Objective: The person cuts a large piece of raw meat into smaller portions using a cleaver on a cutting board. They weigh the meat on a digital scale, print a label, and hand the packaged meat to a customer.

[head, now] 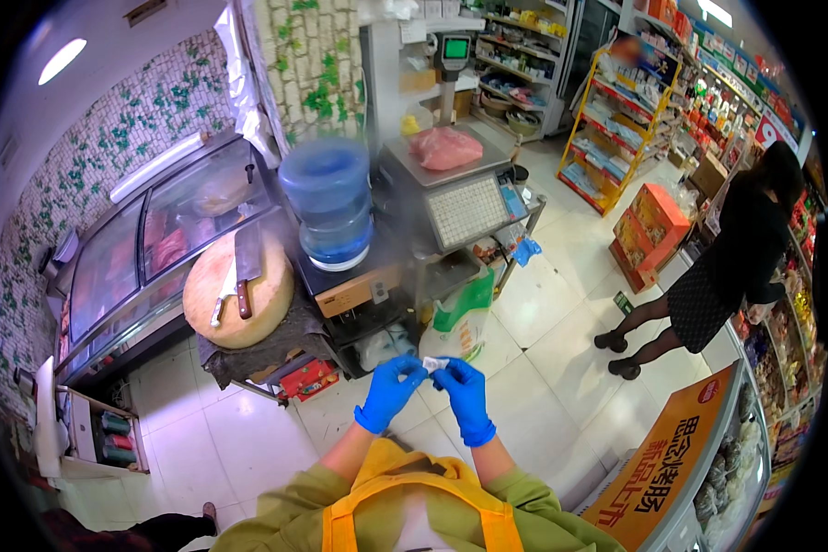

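My left hand point(390, 390) and my right hand point(465, 399), both in blue gloves, meet in front of my chest. Between their fingertips they pinch a small white printed label point(435, 363). Ahead of them, a pink piece of raw meat point(446, 147), apparently bagged, rests on the metal pan of a weighing scale point(448, 178) with a white keypad point(466, 210). Just beyond the label, a green and white plastic sack point(459, 317) stands low by the scale's stand.
A cleaver point(247, 255) and a knife point(225, 293) lie on a round wooden chopping block point(269, 310). Beside it stands a water dispenser with a blue bottle point(328, 207). A glass meat display case point(179, 234) is left. One person point(724, 255) stands at shelves right; another person's leg point(186, 531) shows lower left.
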The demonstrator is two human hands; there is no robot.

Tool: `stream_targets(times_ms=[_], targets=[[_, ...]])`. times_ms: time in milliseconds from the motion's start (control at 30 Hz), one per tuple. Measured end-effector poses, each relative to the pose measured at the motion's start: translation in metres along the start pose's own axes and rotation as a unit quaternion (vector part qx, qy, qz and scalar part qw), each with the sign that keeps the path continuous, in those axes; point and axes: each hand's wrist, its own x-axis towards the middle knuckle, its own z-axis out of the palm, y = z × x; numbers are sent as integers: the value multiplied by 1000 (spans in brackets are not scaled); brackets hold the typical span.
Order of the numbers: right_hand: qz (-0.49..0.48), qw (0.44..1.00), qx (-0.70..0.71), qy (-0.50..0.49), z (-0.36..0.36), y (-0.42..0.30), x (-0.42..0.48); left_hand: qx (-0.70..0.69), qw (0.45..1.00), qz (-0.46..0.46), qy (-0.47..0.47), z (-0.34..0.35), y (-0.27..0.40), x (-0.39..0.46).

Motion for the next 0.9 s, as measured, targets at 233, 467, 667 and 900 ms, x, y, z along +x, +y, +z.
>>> stream_targets(times_ms=[233, 467, 667, 900], targets=[[-9, 1000, 10, 19, -17, -18, 81, -42, 999, -11, 11, 23, -21, 89], [15, 998, -39, 40, -45, -23, 164, -107, 994, -16, 22, 40, -44, 175], [44, 998, -35, 22, -50, -18, 215, -167, 985, -38, 23, 41, -41, 220], [83, 996, -19, -37, -59, -17, 267, -202, 972, -95, 76, 55, -54, 255]])
